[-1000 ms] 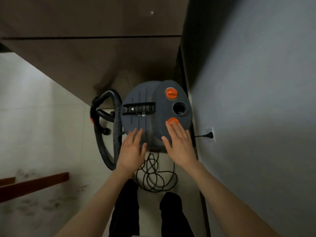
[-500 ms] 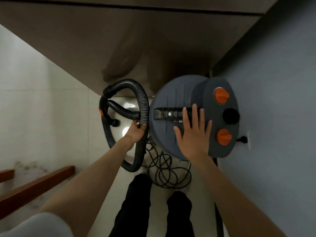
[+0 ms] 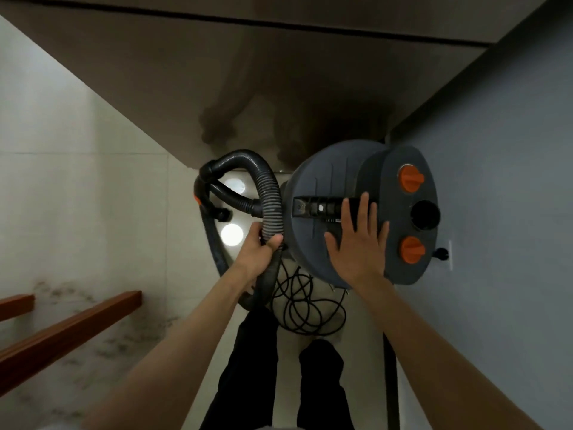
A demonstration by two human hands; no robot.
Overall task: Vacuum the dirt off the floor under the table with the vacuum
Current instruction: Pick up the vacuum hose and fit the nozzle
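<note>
- Standing on the pale tiled floor [image 3: 93, 193] beside the grey wall [image 3: 511, 181], the dark round vacuum [image 3: 313, 243] shows its lid, with two orange knobs [image 3: 410, 178] and an open black port [image 3: 425, 214] between them; what the drum holds cannot be seen.
- The right hand [image 3: 356, 243] lies flat on the lid, fingers straight and spread, fingertips reaching the black carry handle [image 3: 316, 207].
- The left hand [image 3: 257, 252] curls its fingers and thumb around the ribbed black hose [image 3: 269, 193], which loops just left of the vacuum.
- A black power cord [image 3: 307, 305] lies coiled on the floor below the vacuum, and a plug [image 3: 441, 252] sits in the wall.
- Dark dirt [image 3: 71, 293] is scattered over the tiles at lower left, around brown wooden rails [image 3: 71, 321].
- A brown surface [image 3: 217, 72] overhangs the top of the view.
</note>
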